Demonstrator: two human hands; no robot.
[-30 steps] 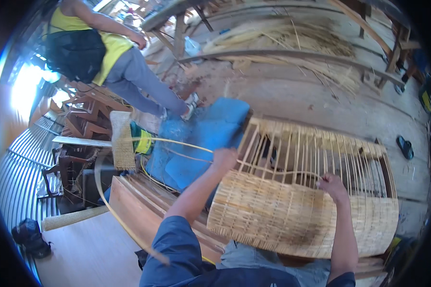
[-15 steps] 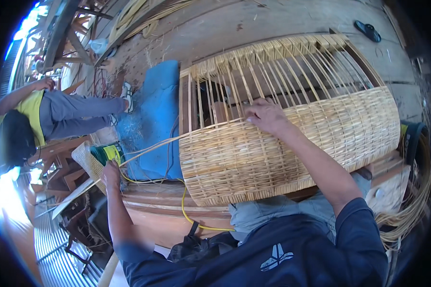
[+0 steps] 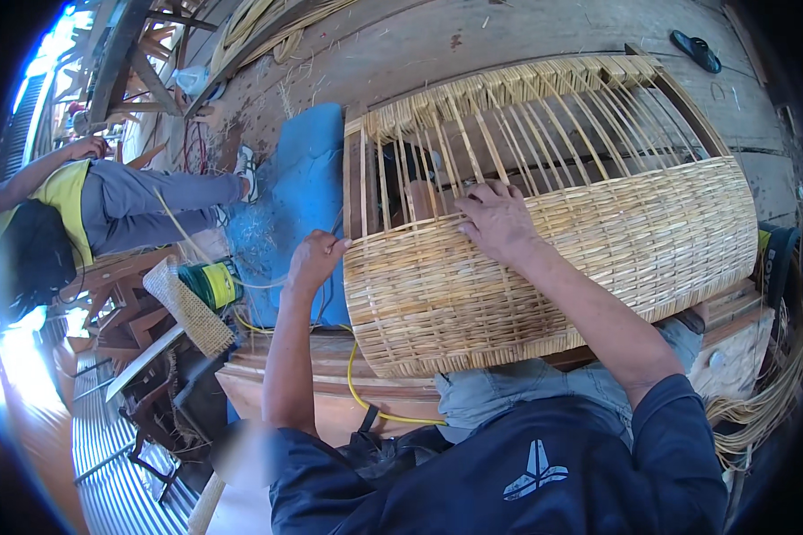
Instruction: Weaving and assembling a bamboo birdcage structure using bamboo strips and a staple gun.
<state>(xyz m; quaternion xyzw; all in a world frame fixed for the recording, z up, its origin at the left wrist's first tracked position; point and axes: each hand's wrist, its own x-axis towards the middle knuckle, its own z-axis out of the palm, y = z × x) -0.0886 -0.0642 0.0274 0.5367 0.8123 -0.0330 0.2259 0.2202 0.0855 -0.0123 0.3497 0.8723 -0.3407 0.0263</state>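
Across my lap lies a rattan-woven frame [image 3: 544, 267], its near part closely woven and its far part showing bare lengthwise strands [image 3: 553, 134]. My left hand [image 3: 315, 260] is closed at the left edge of the weave, pinching a thin rattan strand [image 3: 187, 239] whose loose tail curves away left. Along the upper edge of the weaving rests my right hand [image 3: 501, 223], palm down, fingers apart and bent over the edge between bare strands. Its fingertips are partly hidden.
A blue cushion [image 3: 308, 178] lies left of the frame, near a green-and-yellow container [image 3: 214, 283]. Another person [image 3: 125, 201] sits at far left. A yellow cord [image 3: 352, 383] runs below the frame; rattan coils [image 3: 758, 406] hang at right. A dark sandal [image 3: 696, 52] lies far right.
My left hand has moved right, from beside the container to the weave's left edge. The strand, stretched leftward before, now hangs in a loose curve. My right hand stays on the upper edge.
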